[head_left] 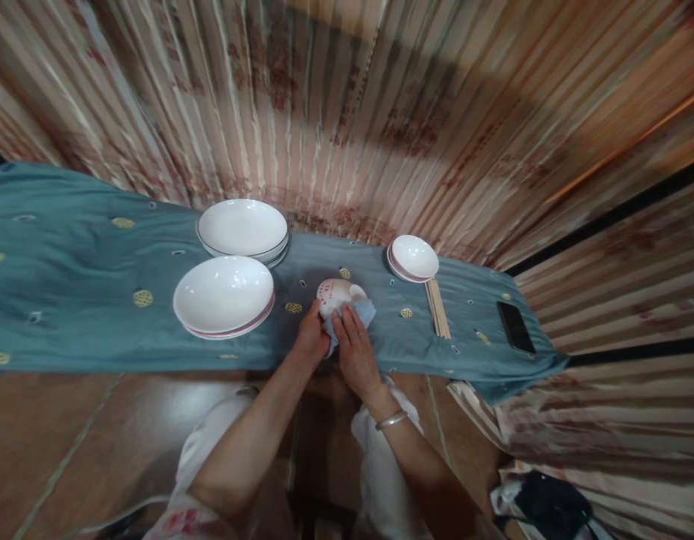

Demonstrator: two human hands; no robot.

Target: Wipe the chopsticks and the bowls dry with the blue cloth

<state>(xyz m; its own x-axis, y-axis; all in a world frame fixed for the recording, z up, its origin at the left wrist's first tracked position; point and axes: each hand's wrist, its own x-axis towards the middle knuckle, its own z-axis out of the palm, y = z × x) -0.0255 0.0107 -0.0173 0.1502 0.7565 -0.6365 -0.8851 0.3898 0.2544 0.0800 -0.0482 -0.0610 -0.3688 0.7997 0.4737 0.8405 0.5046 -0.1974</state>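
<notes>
Near the table's front edge, a white bowl with red marks [329, 292] is tipped on its side, its foot ring facing up and away from me. My left hand [313, 334] grips its left side, fingers partly hidden beneath it. A light blue cloth [365, 312] lies against the bowl's near side. My right hand [355, 349], with a silver bangle at the wrist, presses this cloth onto the bowl, fingers close together. Part of the cloth hangs down between my two hands.
On the blue-green tablecloth [88, 277] stand stacked large white plates [242, 225] and deep white dishes [223, 294] to the left. Small stacked bowls [415, 256], wooden chopsticks [437, 309] and a black phone [515, 327] lie to the right. A pleated curtain [324, 112] hangs behind.
</notes>
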